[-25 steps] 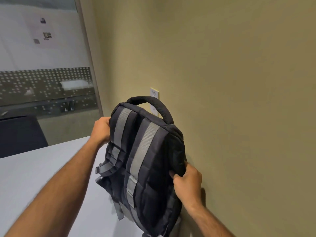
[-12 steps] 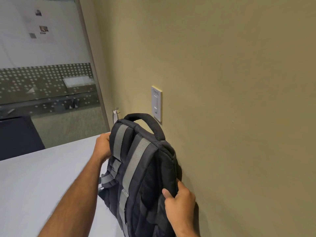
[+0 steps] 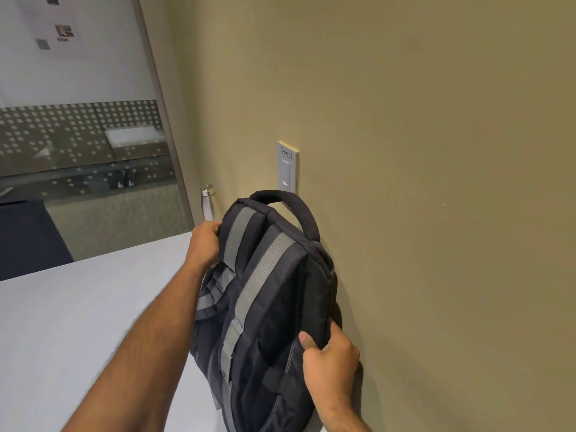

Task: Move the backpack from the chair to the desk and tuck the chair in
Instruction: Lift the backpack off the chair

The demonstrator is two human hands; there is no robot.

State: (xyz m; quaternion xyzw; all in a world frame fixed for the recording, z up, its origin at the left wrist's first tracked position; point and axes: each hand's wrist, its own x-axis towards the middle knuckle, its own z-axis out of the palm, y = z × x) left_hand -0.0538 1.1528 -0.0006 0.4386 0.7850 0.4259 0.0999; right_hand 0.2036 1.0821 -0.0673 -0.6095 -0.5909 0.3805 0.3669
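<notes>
The black backpack [image 3: 274,307] stands upright on the white tabletop [image 3: 78,322] against the wall [image 3: 436,182], its 2 sides grasped by the left hand [image 3: 204,244] and right hand [image 3: 330,363].

Both hands are closed in a grip, left hand [image 3: 205,243] higher, right hand [image 3: 330,360] lower.

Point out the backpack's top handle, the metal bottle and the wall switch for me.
backpack top handle [image 3: 299,210], head view, padded arch.
metal bottle [image 3: 208,204], head view, steel body under the cap.
wall switch [image 3: 286,169], head view, plate's middle.
</notes>
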